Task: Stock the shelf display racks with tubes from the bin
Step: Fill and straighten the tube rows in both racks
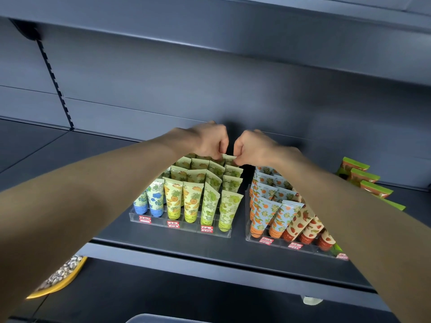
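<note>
A clear acrylic rack [163, 223] on the dark shelf holds rows of upright tubes: blue-flower ones on the left, pineapple ones in the middle, green-fruit ones [229, 209] on the right. Both my hands reach to its back row. My left hand [207, 141] and my right hand [254, 148] pinch the top edge of a green-fruit tube [227, 157] standing at the back. A second clear rack [250, 238] to the right holds orange-fruit and strawberry tubes [300, 226]. A sliver of the bin [149, 319] shows at the bottom edge.
Green-and-red packets [362, 177] lie in a row on the shelf at the far right. A yellow tray of pale pieces [63, 275] sits on the lower shelf at left. The shelf's back panel rises right behind my hands.
</note>
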Available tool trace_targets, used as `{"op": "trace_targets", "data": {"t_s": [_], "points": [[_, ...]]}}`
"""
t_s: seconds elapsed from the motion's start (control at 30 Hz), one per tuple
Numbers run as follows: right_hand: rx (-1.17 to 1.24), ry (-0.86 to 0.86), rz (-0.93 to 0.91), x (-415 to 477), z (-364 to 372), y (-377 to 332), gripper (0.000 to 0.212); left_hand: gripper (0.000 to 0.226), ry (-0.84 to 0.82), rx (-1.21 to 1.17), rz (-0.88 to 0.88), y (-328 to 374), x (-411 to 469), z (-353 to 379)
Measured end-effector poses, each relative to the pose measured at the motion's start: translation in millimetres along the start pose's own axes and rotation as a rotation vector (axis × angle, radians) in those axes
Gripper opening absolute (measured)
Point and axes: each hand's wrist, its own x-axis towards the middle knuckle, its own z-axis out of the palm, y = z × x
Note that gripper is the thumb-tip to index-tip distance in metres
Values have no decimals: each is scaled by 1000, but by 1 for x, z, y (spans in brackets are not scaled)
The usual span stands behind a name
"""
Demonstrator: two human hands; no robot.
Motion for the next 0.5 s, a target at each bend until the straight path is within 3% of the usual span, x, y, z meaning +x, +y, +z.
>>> {"op": "trace_targets", "data": {"t_s": [0.5], "points": [[-15, 23, -5, 0, -1, 0, 13, 7, 14, -15, -4, -3, -1, 1]]}}
